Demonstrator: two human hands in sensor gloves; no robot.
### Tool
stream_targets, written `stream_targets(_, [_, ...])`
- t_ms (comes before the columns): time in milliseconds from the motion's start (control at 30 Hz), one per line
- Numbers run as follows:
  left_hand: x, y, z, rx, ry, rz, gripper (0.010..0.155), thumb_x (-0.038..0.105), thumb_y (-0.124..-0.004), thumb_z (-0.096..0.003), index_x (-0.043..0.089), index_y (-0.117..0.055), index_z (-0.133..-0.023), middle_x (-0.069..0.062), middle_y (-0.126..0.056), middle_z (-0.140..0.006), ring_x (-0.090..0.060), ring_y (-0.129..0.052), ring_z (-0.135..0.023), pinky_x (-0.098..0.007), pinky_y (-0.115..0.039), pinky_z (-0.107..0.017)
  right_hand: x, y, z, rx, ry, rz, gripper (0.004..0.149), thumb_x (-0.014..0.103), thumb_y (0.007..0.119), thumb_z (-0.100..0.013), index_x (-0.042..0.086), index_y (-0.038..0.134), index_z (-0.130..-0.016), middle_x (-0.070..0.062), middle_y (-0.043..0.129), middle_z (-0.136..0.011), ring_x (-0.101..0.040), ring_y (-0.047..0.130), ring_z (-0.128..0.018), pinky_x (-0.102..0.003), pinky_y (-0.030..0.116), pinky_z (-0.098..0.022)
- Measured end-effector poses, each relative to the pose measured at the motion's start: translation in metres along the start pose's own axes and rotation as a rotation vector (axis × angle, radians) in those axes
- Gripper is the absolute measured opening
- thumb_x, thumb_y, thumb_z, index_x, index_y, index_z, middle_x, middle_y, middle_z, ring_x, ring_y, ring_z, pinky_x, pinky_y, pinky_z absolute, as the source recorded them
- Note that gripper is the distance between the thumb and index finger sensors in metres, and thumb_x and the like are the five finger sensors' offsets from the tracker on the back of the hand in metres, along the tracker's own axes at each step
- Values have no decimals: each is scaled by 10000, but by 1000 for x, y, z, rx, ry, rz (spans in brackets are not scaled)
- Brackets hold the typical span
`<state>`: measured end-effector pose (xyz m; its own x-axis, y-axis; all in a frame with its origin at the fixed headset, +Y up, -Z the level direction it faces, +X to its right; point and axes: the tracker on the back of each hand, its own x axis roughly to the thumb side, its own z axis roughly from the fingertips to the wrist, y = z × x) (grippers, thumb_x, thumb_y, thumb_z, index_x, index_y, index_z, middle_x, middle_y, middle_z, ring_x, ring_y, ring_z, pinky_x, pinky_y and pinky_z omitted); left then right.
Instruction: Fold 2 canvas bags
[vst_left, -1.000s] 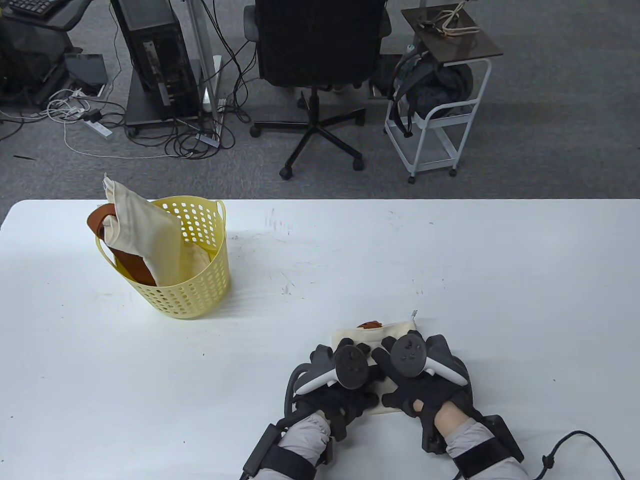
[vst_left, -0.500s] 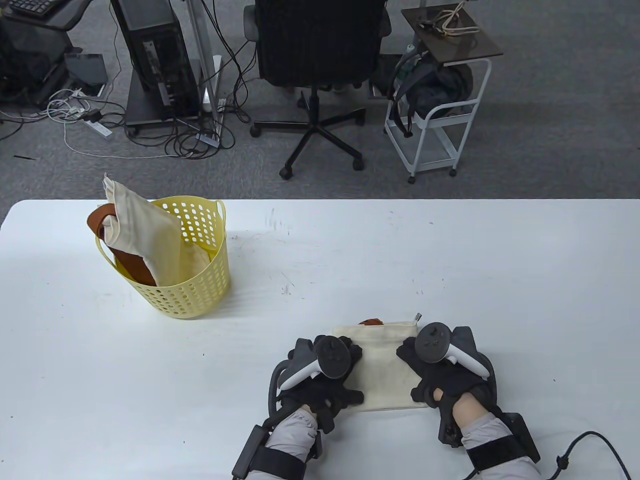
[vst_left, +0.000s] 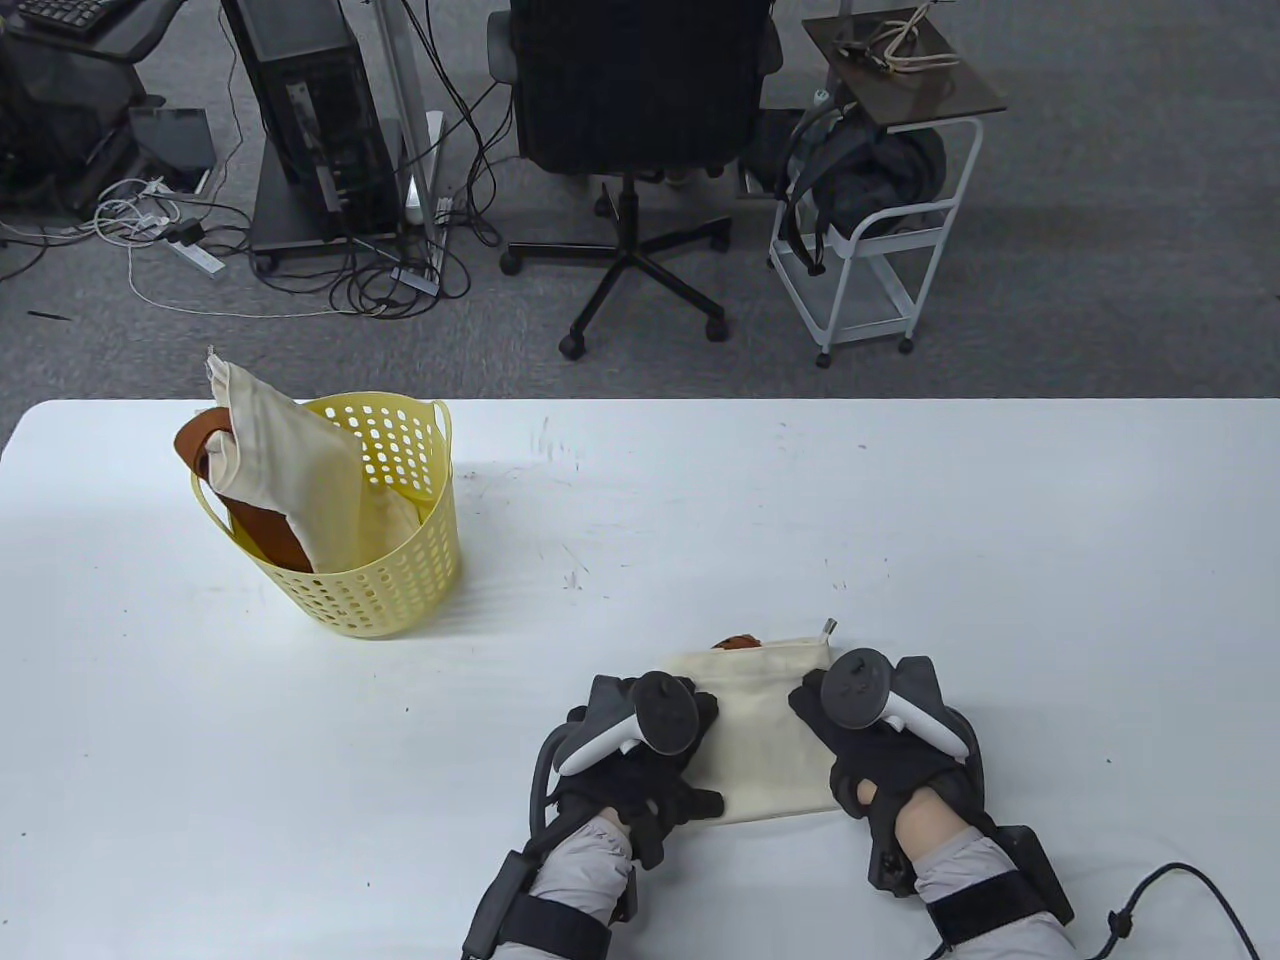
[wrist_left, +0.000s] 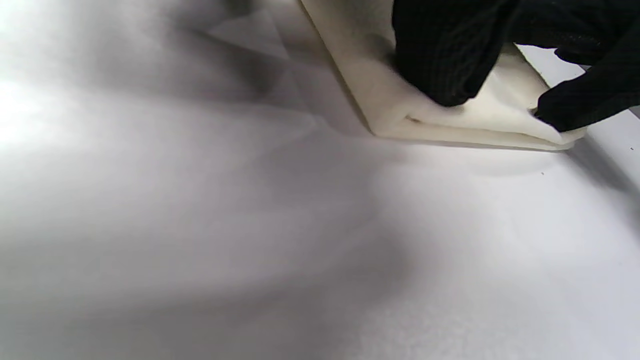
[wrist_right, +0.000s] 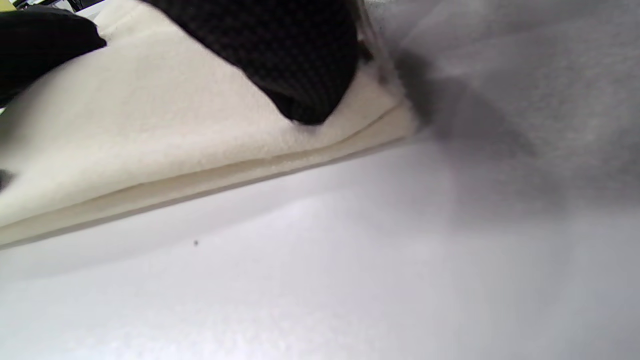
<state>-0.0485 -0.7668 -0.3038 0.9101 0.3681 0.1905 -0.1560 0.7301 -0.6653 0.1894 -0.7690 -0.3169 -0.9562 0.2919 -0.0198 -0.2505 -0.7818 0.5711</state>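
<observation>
My left hand (vst_left: 640, 745) and right hand (vst_left: 880, 735) press flat on the two short ends of the folded bag (vst_left: 765, 735), which lies between them near my tabletop (vst_left: 800, 500) edge, running side to side. The second bag (vst_left: 290, 470) sits in the basket (vst_left: 390, 590), far left, nearer my left hand.

A folded canvas bag (vst_left: 765, 735) lies near the table's (vst_left: 900, 500) front edge, well right of the basket (vst_left: 380, 560).

Matt cloth bag (vst_left: 765, 735), perforated plastic basket (vst_left: 385, 590)
</observation>
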Motion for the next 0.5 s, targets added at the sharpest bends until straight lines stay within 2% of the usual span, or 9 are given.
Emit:
stream_targets(267, [8,1,2,-38,54,-97,962,553,-820,-518,368,-100,-1128,81,12,-1179,-362,69,-1065,-764,-22,-623,10,4,1,-3,-40,78,816,92,804,-448,276,309,-1069,63,141,-1117,-468,238,-1023,-717,166,-674])
stream_targets(400, [18,0,12,-36,85,-256,974,593,-794,-519,327,-97,-1146,14,-22,-1206,-370,61,-1068,-770,-37,-624,10,6,1,21,-97,64,809,80,792,-451,264,303,-1069,52,132,-1116,-461,206,-1021,-721,151,-667])
stream_targets(500, [14,-2,17,-21,79,-248,980,598,-801,-514,315,-114,-1154,-2,-45,-1215,-371,57,-1067,-770,-40,-626,9,8,0,31,-127,40,806,79,785,-453,269,300,-1069,63,123,-1114,-449,161,-1017,-719,131,-662])
